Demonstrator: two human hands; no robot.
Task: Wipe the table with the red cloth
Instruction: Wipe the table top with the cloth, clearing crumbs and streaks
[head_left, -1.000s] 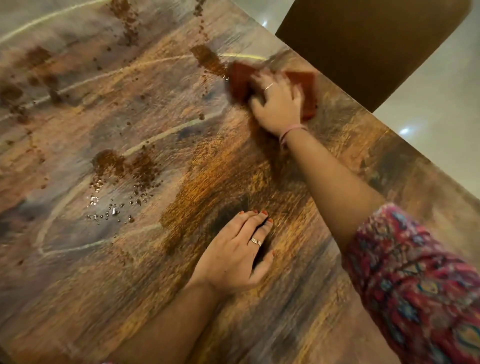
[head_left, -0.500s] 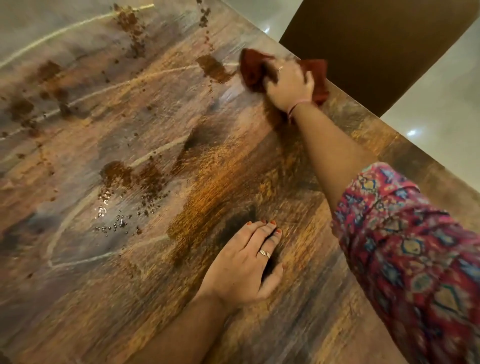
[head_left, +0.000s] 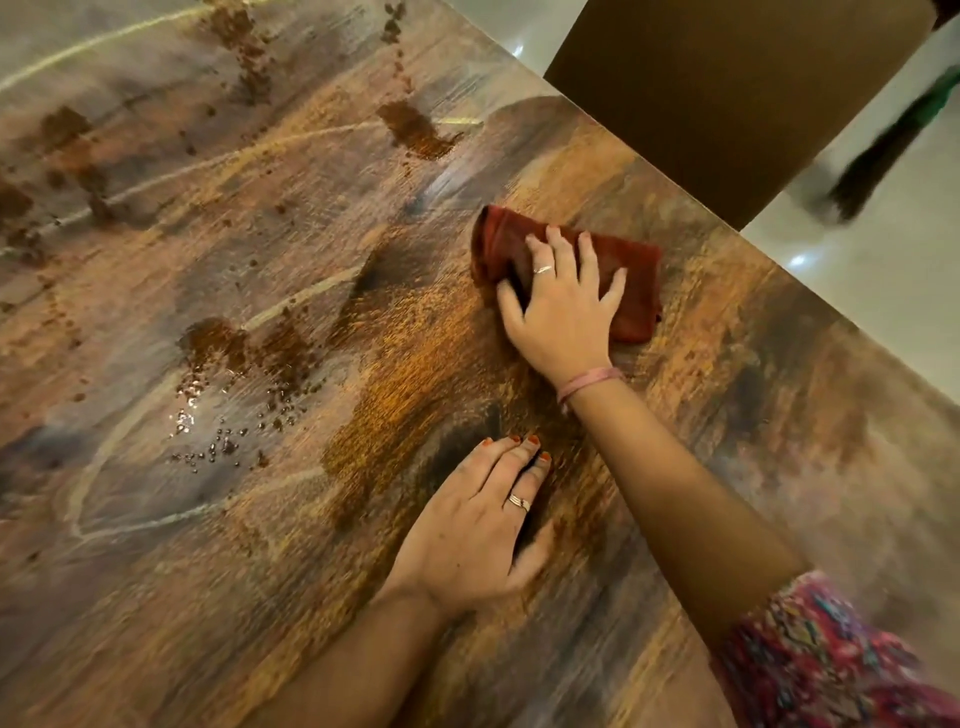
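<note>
Your right hand (head_left: 563, 306) has just swept back toward you: half a second ago it was pressing the red cloth (head_left: 631, 283) out at the far edge, right beside the dark brown smear (head_left: 418, 130), and now cloth and hand sit nearer, in the right-middle of the bench (head_left: 779, 415). The fingers lie spread and fairly straight across the folded cloth, palm down, pressing it flat on the wood, not bunching it up. The cloth shows out from under the hand on the far-left and right sides.

Your left hand (head_left: 478, 530) hasn't budged. It's planted flat on the bench near you, fingers extended, holding nothing, bracing you as you lean.

What that pull-back means: the stroke went past the far smear without clearing it. That patch is there, just as dark, now well apart from the cloth on its far-left side. The wood along the right edge where you've been working looks free of crumbs, so that strip reads as done.

The bulk is left, though. A brown patch with wet droplets and scattered grains (head_left: 223, 374) lies to the left, level with your hands, and more stains (head_left: 67, 130) trail off to the far left. By my reckoning you're early in the job, and the next strokes need to travel left.
</note>
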